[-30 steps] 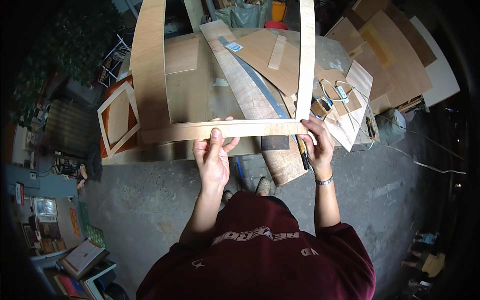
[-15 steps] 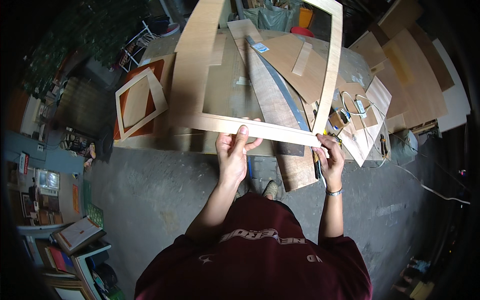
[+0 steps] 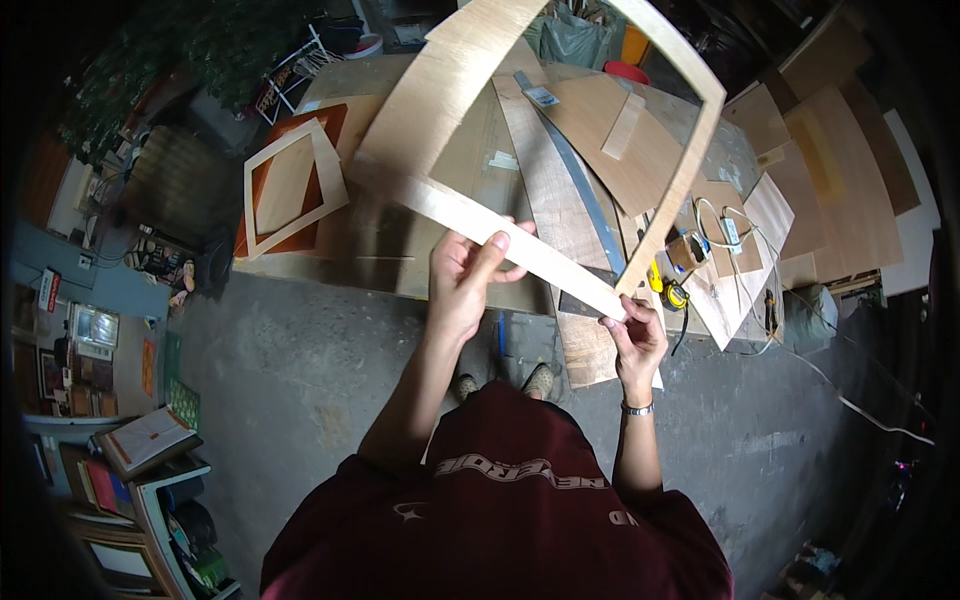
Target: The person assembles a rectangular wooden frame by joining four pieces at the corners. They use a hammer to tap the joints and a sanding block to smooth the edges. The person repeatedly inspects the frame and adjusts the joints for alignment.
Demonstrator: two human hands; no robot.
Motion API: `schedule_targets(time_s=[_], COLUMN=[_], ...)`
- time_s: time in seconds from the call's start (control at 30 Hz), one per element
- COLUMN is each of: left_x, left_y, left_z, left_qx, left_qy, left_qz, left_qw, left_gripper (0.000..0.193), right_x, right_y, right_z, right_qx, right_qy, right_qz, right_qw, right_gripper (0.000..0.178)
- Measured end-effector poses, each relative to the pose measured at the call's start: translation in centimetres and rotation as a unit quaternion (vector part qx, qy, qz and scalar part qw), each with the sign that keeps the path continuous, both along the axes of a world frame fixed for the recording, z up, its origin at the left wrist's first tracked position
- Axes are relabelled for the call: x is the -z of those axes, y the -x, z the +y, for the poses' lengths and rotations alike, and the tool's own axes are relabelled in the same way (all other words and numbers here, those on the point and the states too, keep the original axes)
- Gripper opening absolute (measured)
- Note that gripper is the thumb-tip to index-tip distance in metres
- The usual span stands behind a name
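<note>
Raised above the worktable is a large pale wooden frame [image 3: 530,250], tilted with its near rail sloping down to the right. My left hand [image 3: 465,275] grips the middle of that rail, thumb on top and fingers underneath. At the near right corner, my right hand [image 3: 637,338] pinches the frame between thumb and fingers. The frame's wide left side fades into blur, and its far part runs beyond the top of the view. Through the opening I see a long wooden board [image 3: 548,185] and a metal straightedge [image 3: 575,180] on the table.
A smaller wooden frame [image 3: 332,188] rests on an orange-brown panel [image 3: 330,125] at the table's left. Right of my hands lie a yellow tape measure [image 3: 676,295] and a white power strip [image 3: 731,235] with cables. Wooden sheets [image 3: 835,180] lean at the far right.
The frame has turned clockwise, its near right corner dropping toward me and its left side rising away. My right hand has moved slightly left and nearer with that corner. Both hands keep their hold.
</note>
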State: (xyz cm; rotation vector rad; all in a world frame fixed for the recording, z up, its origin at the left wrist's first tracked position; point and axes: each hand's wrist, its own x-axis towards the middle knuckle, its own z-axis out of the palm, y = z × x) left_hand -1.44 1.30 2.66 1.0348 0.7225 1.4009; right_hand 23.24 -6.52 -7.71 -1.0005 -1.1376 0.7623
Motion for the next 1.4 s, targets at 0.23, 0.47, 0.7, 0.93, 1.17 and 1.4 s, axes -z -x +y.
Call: schedule_targets(time_s=[0.23, 0.47, 0.7, 0.93, 1.17, 1.4], left_x=[-4.1, -6.4, -6.4, -5.8, -5.1, -2.0], left_y=[-0.1, -1.1, -1.4, -1.5, -1.1, 0.6], left_z=[1.8, 2.7, 2.8, 3.3, 3.7, 6.3], left_qx=[-0.040, 0.017, -0.014, -0.009, 0.039, 0.190], left_qy=[-0.038, -0.077, -0.098, -0.082, -0.044, -0.070], left_qz=[0.083, 0.022, 0.061, 0.021, 0.001, -0.054], left_qw=[0.995, 0.997, 0.993, 0.996, 0.998, 0.978], left_gripper=[0.023, 0.027, 0.028, 0.032, 0.034, 0.039], right_x=[-5.0, -5.6, -4.6, -4.2, -3.6, -3.5], right_y=[1.2, 3.3, 4.0, 4.1, 3.8, 4.0], right_z=[0.1, 0.1, -0.2, -0.3, -0.5, -1.1], right_qx=[-0.067, -0.172, -0.238, -0.259, -0.258, -0.271], right_qy=[0.095, 0.137, 0.180, 0.206, 0.200, 0.223], right_qz=[0.080, 0.307, 0.387, 0.402, 0.404, 0.390], right_qw=[0.990, 0.926, 0.872, 0.854, 0.855, 0.851], right_gripper=[0.032, 0.024, 0.021, 0.022, 0.021, 0.021])
